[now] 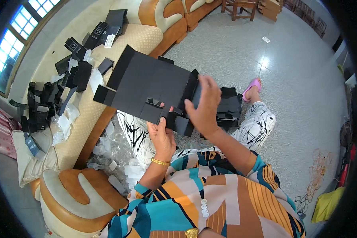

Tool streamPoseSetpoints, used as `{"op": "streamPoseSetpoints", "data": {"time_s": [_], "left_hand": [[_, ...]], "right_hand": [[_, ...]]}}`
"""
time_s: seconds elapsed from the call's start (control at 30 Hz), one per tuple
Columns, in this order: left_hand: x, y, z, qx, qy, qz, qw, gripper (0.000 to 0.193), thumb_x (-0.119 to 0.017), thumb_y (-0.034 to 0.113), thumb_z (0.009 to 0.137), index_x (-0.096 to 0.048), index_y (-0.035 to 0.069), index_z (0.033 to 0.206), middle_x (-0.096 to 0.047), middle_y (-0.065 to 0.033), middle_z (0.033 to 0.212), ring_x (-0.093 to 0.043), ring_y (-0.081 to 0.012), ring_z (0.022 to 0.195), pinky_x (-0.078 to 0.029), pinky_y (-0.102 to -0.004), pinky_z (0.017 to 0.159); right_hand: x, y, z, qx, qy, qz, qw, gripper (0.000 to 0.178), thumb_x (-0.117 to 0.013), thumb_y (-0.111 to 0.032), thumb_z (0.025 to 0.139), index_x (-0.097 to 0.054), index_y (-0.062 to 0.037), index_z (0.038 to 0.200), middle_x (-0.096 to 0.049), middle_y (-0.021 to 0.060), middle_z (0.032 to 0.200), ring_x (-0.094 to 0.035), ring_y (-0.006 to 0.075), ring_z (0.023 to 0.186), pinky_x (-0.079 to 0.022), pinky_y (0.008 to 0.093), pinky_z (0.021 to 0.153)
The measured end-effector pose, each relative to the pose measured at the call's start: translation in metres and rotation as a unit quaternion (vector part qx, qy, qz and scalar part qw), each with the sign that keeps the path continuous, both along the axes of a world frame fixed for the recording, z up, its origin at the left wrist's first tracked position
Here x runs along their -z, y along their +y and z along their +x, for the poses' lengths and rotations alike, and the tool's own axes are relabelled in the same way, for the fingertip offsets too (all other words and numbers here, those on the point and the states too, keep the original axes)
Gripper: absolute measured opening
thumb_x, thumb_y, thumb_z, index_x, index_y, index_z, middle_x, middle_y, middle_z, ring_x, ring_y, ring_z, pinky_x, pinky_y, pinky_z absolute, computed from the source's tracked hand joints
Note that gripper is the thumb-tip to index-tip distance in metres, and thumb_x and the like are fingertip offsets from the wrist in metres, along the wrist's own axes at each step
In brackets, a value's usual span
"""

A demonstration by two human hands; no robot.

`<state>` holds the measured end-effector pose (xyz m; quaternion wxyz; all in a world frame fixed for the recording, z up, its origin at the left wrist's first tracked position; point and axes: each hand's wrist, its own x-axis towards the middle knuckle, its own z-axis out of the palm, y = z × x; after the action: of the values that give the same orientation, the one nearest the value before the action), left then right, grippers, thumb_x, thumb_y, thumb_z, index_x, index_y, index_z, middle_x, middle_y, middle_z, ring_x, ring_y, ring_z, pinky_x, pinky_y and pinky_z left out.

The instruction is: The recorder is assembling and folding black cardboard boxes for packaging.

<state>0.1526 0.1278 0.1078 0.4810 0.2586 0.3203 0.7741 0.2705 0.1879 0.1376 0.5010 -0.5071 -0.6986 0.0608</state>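
Note:
In front of me a black cardboard box [152, 75] is spread out almost flat, with its side flaps sticking up or out. My left hand [162, 139] grips its near edge, thumb on top and fingertips showing by a cut-out slot. Over the right-hand flap, my right hand [207, 105] has its thumb and fingers apart, slightly blurred; whether it touches the card I cannot tell. Beyond my right hand, more black boxes [229, 105] lie stacked between my legs, partly hidden by my arm.
On the cream sofa [141, 37] to my left lie several black boxes [81, 75], white paper and a pillow [39, 139]. Clear plastic wrapping [103, 146] litters the floor beside my left leg. A wooden stool [242, 8] stands far off. Tangled wire [319, 170] and a yellow-green cloth [328, 206] lie at right.

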Motion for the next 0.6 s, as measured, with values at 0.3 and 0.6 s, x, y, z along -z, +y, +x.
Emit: {"op": "streamPoseSetpoints", "data": {"time_s": [0.3, 0.6], "left_hand": [[0.007, 0.007, -0.005, 0.016, -0.081, -0.057, 0.995, 0.040, -0.053, 0.003, 0.084, -0.040, 0.005, 0.121, -0.051, -0.0105, 0.113, -0.053, -0.0223, 0.101, -0.044, -0.0331, 0.087], [0.038, 0.012, -0.022, 0.105, -0.059, -0.177, 0.977, 0.030, -0.058, 0.018, 0.084, -0.050, 0.006, 0.111, -0.056, -0.0063, 0.105, -0.057, -0.0179, 0.090, -0.048, -0.0323, 0.077]], "right_hand": [[0.042, 0.017, 0.005, -0.231, 0.577, -0.477, 0.622, 0.044, -0.067, -0.001, 0.070, -0.048, -0.0007, 0.110, -0.057, 0.0106, 0.099, -0.056, 0.0212, 0.089, -0.047, 0.0366, 0.079], [0.048, 0.022, 0.013, -0.299, 0.526, -0.475, 0.639, 0.041, -0.066, -0.005, 0.072, -0.052, -0.0028, 0.110, -0.058, 0.0072, 0.103, -0.057, 0.0176, 0.090, -0.048, 0.0335, 0.080]]}}
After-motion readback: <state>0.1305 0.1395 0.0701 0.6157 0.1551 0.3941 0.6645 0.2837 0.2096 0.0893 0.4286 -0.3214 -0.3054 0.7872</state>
